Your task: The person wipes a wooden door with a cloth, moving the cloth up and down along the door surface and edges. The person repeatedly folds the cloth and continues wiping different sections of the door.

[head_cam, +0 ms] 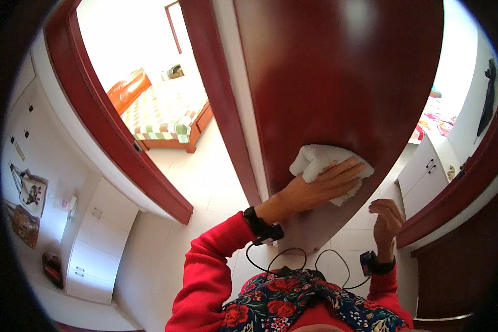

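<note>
My left hand (321, 184) lies flat over a white cloth (315, 159), pressing it against a glossy dark red door (340, 95). The cloth is bunched on its left side, and part of it hangs out below my fingers. Off the door's right edge, my right hand (386, 218) is raised with loosely bent fingers and nothing in it. Each wrist wears a black band with a small device, and thin black cables (286, 251) run from them to my waist.
A red door frame (228, 112) stands left of the door; beyond it is a bed (162, 118) with a checked cover. White cabinets (95, 245) and hanging bags (31, 193) line the left wall. On the right are a white cabinet (423, 170) and another red frame (473, 178).
</note>
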Action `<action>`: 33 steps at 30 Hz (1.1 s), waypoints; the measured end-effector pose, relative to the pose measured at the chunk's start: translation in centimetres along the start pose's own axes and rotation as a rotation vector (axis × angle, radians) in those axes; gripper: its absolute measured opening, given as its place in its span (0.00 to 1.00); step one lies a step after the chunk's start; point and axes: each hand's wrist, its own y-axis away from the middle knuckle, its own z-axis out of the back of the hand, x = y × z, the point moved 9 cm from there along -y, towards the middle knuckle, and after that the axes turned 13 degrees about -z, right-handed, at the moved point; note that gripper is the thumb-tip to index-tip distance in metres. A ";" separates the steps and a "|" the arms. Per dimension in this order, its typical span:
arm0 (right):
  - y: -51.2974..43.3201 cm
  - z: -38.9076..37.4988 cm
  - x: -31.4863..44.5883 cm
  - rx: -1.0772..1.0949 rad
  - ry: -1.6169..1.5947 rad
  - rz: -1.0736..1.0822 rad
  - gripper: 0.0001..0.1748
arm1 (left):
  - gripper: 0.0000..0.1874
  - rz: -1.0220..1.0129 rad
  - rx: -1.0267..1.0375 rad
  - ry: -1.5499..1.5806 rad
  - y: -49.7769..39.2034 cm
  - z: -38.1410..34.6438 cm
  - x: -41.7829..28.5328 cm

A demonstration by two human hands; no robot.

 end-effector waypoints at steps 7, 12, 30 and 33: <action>-1.1 -0.2 1.0 0.033 0.029 -0.018 0.10 | 0.35 0.362 -0.201 -0.084 6.7 5.3 10.7; -1.6 -1.6 2.0 0.069 0.037 0.019 0.09 | 0.23 0.446 -0.573 -0.085 6.0 11.5 17.6; -1.4 -3.5 1.4 0.150 0.049 0.001 0.12 | 0.27 0.337 0.079 0.483 14.2 -2.8 -5.2; -1.4 -4.1 1.6 0.183 0.059 -0.004 0.15 | 0.31 0.369 0.134 0.671 16.4 -3.2 -6.8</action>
